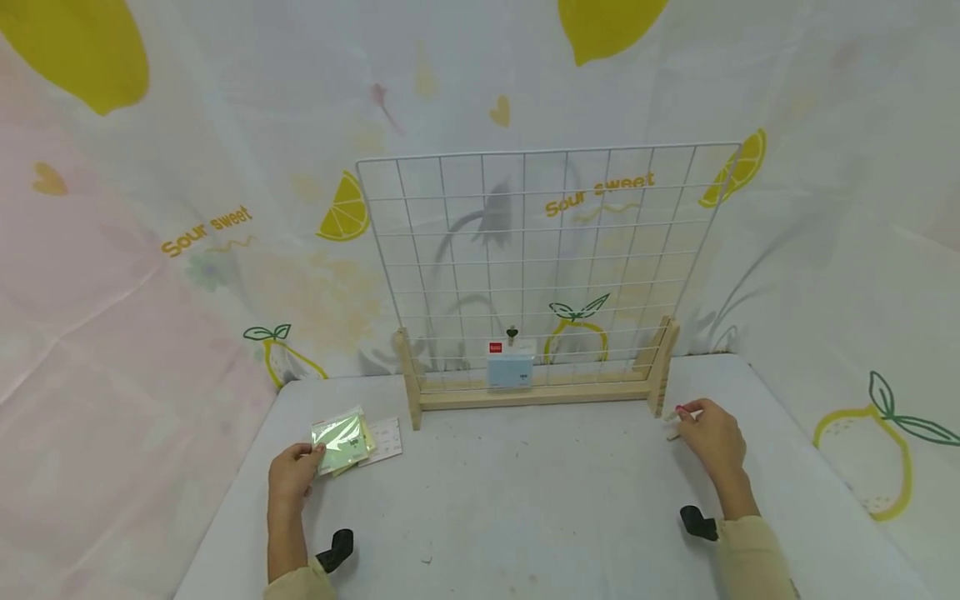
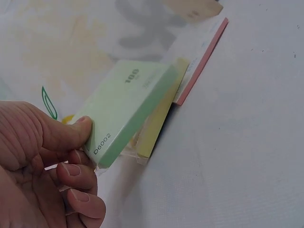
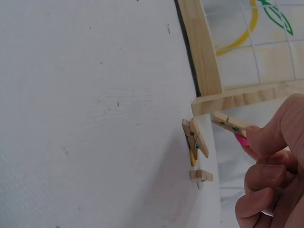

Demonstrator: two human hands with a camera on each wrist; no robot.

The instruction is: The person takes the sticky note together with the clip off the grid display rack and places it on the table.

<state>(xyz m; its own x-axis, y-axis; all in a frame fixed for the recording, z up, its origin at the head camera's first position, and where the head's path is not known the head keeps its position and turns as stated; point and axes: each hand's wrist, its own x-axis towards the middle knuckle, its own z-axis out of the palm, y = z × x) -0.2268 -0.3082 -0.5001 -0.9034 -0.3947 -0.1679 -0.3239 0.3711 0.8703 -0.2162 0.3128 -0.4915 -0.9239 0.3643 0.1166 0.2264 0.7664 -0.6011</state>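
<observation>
My left hand (image 1: pixel 291 477) pinches a green sticky note pad (image 2: pixel 124 102) in clear wrapping by its near corner, tilted above the table. Beneath and behind it lie a yellow pad (image 2: pixel 160 124) and a pad with a pink edge (image 2: pixel 204 61). At the right, my right hand (image 1: pixel 714 440) pinches a small wooden clothespin (image 3: pixel 230 122) with a pink piece on it, between thumb and fingers. Two more clothespins, one with a yellow piece (image 3: pixel 194 137) and another small one (image 3: pixel 201 175), lie on the table just below that hand.
A white wire grid (image 1: pixel 555 250) stands upright in a wooden base (image 1: pixel 532 397) at the table's back. On its lower part a blue pad (image 1: pixel 510 371) hangs from a clip with a dark heart (image 1: pixel 512 333). Printed cloth walls (image 1: pixel 187 333) surround the white table (image 1: pixel 517 500).
</observation>
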